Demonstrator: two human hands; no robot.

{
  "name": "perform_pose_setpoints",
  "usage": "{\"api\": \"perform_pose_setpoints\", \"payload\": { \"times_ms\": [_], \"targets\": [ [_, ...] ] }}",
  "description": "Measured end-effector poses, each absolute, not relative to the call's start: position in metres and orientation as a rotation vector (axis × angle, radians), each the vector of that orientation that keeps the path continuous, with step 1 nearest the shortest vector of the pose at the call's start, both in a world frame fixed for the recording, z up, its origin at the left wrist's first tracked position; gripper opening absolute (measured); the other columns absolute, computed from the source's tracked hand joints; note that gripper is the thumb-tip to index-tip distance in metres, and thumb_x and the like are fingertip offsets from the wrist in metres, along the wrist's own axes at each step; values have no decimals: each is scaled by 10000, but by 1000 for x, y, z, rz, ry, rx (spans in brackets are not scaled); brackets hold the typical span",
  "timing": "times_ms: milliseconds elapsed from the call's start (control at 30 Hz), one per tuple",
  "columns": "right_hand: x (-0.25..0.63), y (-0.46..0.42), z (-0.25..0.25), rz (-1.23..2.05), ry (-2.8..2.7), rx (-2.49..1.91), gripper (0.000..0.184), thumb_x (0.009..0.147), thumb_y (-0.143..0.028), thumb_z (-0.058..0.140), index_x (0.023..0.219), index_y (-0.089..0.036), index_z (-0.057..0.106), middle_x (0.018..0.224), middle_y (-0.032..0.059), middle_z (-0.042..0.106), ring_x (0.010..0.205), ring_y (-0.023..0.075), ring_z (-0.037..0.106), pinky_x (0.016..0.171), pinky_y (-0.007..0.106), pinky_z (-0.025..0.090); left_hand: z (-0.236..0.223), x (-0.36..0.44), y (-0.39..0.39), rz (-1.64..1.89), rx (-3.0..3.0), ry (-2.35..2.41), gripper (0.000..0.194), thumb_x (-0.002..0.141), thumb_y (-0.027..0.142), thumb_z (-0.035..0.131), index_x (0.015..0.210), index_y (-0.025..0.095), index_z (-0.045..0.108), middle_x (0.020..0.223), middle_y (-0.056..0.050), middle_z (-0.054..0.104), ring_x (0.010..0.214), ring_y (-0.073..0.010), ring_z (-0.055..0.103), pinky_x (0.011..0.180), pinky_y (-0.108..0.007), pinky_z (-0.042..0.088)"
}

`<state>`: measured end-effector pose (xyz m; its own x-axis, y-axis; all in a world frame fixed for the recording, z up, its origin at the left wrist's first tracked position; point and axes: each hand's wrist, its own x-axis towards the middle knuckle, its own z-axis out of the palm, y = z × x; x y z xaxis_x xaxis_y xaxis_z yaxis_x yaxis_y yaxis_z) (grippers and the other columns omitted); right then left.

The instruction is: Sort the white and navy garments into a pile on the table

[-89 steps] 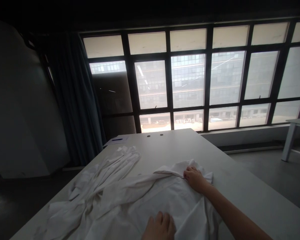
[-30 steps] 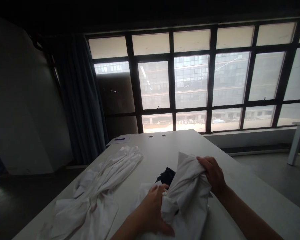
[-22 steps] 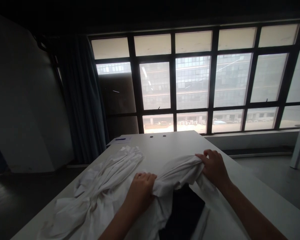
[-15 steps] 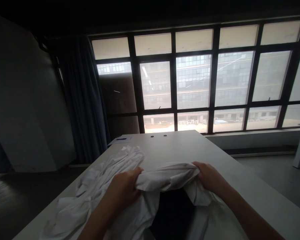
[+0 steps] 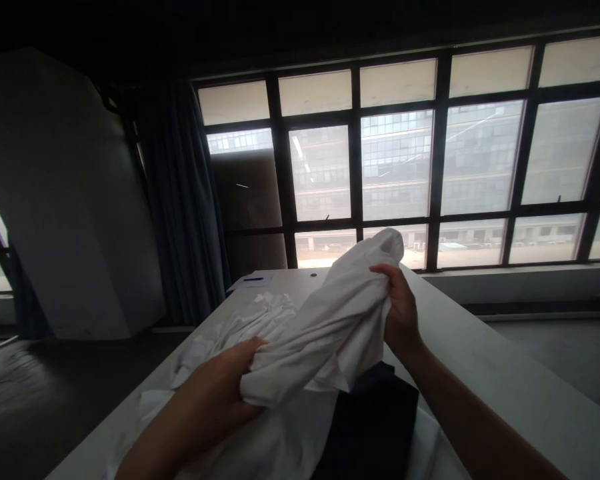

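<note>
Both my hands lift a crumpled white cloth garment [image 5: 320, 340] above the white table [image 5: 500, 327]. My left hand [image 5: 215, 380] grips a bunched fold low on the near side. My right hand [image 5: 400, 307] clutches the cloth higher up, and its top end rises past the table's far part. Beneath the raised cloth lies a dark navy piece of fabric [image 5: 373, 427], partly hidden by the white folds. A second white garment [image 5: 240, 327] lies rumpled on the table to the left, just beyond my left hand.
A sheet of paper with a blue pen [image 5: 253, 280] lies at the table's far end. The table's right edge runs diagonally towards me, with a grey floor beyond it. A large dark-framed window [image 5: 395, 167] and a dark blue curtain [image 5: 180, 200] stand behind.
The white garment has risen well off the table, its top end lifted high by my right hand. My left hand has drawn nearer to me, and more of the dark fabric shows.
</note>
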<state>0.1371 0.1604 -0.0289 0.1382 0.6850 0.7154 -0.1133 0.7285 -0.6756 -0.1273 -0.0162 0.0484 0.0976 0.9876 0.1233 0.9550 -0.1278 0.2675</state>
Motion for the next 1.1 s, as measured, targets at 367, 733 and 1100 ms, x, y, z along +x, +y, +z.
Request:
{"api": "perform_pose_setpoints", "payload": {
  "times_ms": [367,733,1100],
  "targets": [
    [-13,221,-7,308,-1524,-650,471,953,-278,374,1400,-139,330,1352,182,441,1268,275,439,1094,460,381,73,-184,-31,1056,2178,3228,349,854,314,525,1191,252,595,1132,-50,630,1089,-302,582,1014,-483,430],
    [-61,195,-145,575,-2900,-907,502,816,-396,725,1260,-178,639,1212,176,635,1097,333,629,911,519,512,-28,-245,42,-289,1667,2508,843,820,550,586,1532,143,389,1525,-163,455,1363,-351,462,1097,-481,398],
    [52,83,-187,623,-2722,-484,760,867,-748,544,1493,-326,452,1592,138,304,1432,499,270,1034,854,66,-167,-208,86,-521,1711,2506,669,949,530,433,1562,272,363,1622,-134,299,1471,-546,116,1035,-844,24]
  ]
}}
